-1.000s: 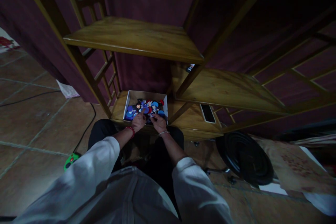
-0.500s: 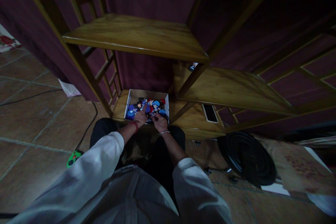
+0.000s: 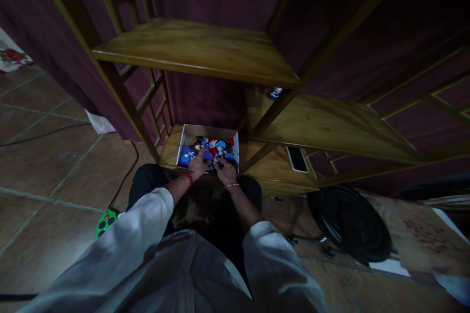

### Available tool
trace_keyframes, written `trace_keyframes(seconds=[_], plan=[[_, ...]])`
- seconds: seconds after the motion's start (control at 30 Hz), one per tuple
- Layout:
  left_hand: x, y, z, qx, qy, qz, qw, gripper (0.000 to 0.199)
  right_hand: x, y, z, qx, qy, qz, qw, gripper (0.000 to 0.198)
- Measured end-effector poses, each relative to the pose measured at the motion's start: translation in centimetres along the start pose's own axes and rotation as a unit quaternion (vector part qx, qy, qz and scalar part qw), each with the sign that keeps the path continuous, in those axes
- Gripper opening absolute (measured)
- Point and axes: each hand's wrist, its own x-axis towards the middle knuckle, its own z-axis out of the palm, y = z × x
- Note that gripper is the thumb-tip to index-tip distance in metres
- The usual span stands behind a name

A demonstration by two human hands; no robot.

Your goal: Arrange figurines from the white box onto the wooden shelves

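Note:
A shallow white cardboard box (image 3: pixel 235 139) holds a jumble of small figurines (image 3: pixel 221 145) with round blue, red and black bases. Over its front side, my left hand (image 3: pixel 197 167), with a red bead bracelet, is closed on a small figurine whose blue round base (image 3: pixel 207 155) shows at the fingertips. Close beside it, my right hand (image 3: pixel 226 172), wearing a thin silvery bracelet, pinches at a small pale piece near that base. Whether this piece belongs to the same figurine I cannot tell.
The box stands on the low board of a wooden shelf unit (image 3: pixel 198 51). To its right lies a phone (image 3: pixel 297 159); a small figurine (image 3: pixel 274 93) stands on a higher board. A green object with buttons (image 3: pixel 106 222) and a black round-seated stool (image 3: pixel 348 222) are on the floor.
The view has shifted slightly, so the shelf appears a little further right. My left index finger has drawn back from pointing across the blue base. Both hands stay at the box.

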Motion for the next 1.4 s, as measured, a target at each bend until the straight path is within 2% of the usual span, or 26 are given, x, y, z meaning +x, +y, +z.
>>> trace_keyframes(seconds=[0.2, 0.37, 0.5, 0.63, 0.83, 1.0, 1.23, 1.4], plan=[[0.0, 0.0, -0.2, -0.051, 0.011, -0.024, 0.998, 0.044, -0.1, -0.4, -0.3, -0.005, -0.017, 0.015, 1.0, 0.028], [0.1, 0.4, -0.4, -0.036, 0.019, -0.049, 0.998, 0.042, 0.0, -0.4, -0.3, 0.001, -0.02, 0.027, 0.999, 0.031], [-0.3, 1.0, -0.9, -0.013, -0.009, -0.064, 0.998, 0.037, 0.2, -0.4, -0.3, 0.007, -0.016, 0.038, 0.999, 0.03], [-0.6, 0.9, -1.3, -0.007, -0.048, -0.046, 0.998, 0.034, 0.4, -0.3, -0.4, 0.019, -0.009, 0.045, 0.999, 0.03], [-0.5, 0.0, -1.2, -0.007, -0.065, 0.0, 0.998, 0.041, 0.7, 0.2, -0.2, 0.05, -0.01, 0.04, 0.998, 0.029], [-0.4, -0.5, -0.9, 0.014, -0.06, 0.03, 0.998, 0.045, 0.7, 0.1, -0.3, 0.06, -0.009, 0.052, 0.997, 0.03], [-0.8, -0.7, -0.6, 0.036, -0.042, 0.069, 0.996, 0.047, 0.3, -0.4, -0.6, 0.009, -0.027, 0.057, 0.998, 0.033], [-0.9, -0.8, -0.5, 0.033, -0.037, 0.063, 0.997, 0.053, 0.2, -0.6, -0.8, -0.004, -0.031, 0.057, 0.998, 0.032]])
